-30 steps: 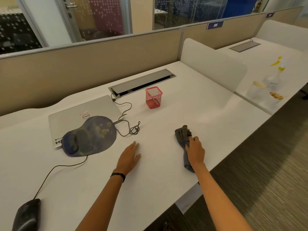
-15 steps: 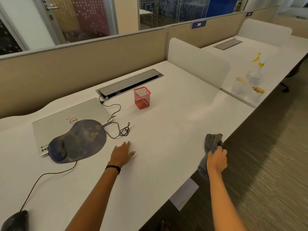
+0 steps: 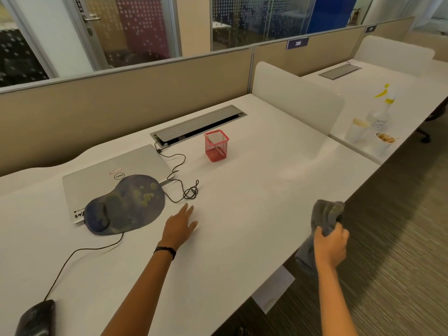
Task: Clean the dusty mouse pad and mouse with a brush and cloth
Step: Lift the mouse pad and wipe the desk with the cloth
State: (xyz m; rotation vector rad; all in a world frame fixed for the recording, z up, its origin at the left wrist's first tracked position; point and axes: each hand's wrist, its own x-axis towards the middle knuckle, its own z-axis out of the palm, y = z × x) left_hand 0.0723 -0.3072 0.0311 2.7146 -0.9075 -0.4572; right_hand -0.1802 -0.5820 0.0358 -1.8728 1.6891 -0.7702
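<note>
Since a second ago, the right hand (image 3: 330, 246) has carried the grey cloth (image 3: 323, 219) off the table (image 3: 254, 214), past its front edge, fingers clenched around it. Flat on the table, fingers released, the left hand (image 3: 179, 226) rests just right of the stained mouse pad (image 3: 126, 204), which overlaps a closed laptop (image 3: 109, 175). Farther back stands a red mesh cup (image 3: 216, 146); the mouse (image 3: 36, 320) lies bottom left, its cable (image 3: 72, 258) trailing from beneath the pad.
</note>
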